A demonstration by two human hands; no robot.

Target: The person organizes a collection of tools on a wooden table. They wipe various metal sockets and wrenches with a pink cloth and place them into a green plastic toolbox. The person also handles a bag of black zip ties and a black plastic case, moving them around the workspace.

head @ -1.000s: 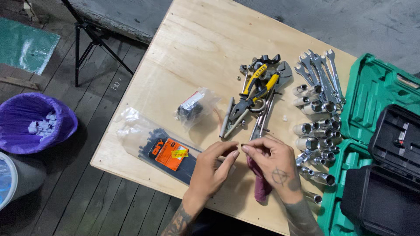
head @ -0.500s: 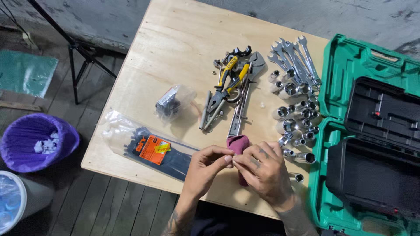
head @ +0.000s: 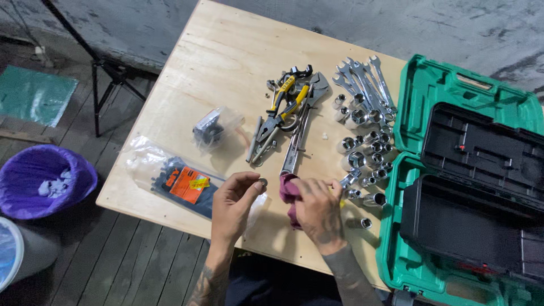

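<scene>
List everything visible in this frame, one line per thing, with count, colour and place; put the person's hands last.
table: one, pale plywood, centre.
tool case: one, green with black trays, open, right edge.
spanners: several, silver, fanned out beside the case.
sockets: many, silver, below the spanners.
pliers: a few, yellow and black grips, table centre.
bag of cable ties: one, clear with orange label, left front.
small bag: one, clear, dark contents, left of the pliers.
bin: one, purple liner, on the floor, left.
cloth: one, maroon, in the right hand.
left hand: pinches a small silver piece.
right hand: grips the cloth.
</scene>
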